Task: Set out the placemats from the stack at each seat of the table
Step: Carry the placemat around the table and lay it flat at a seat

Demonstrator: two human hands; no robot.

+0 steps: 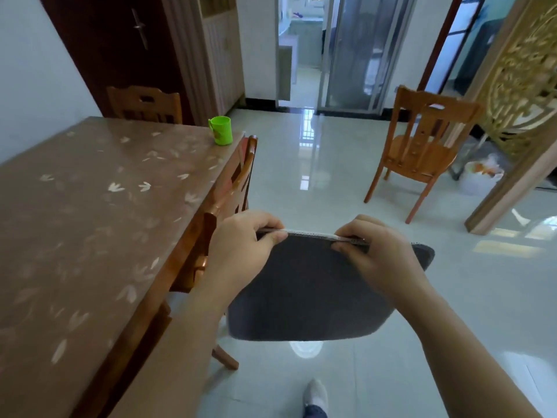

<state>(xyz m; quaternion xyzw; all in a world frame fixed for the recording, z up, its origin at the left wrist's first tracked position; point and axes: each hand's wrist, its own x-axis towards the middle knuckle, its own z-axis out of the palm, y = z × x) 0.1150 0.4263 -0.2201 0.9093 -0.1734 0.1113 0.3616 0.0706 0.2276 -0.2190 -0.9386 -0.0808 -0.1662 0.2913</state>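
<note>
While left hand, right hand pinch placemats, green cup tops table.

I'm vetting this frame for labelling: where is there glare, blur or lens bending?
Head view: glare streaks the glossy floor; the near table looks smeared; the dark door leans from wide-angle distortion; the left hand, right hand and placemats look fairly sharp.

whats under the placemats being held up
Below the placemat stack, pinched by the left hand and right hand, shiny floor tiles show. The floor straight beneath the stack is covered.
</note>
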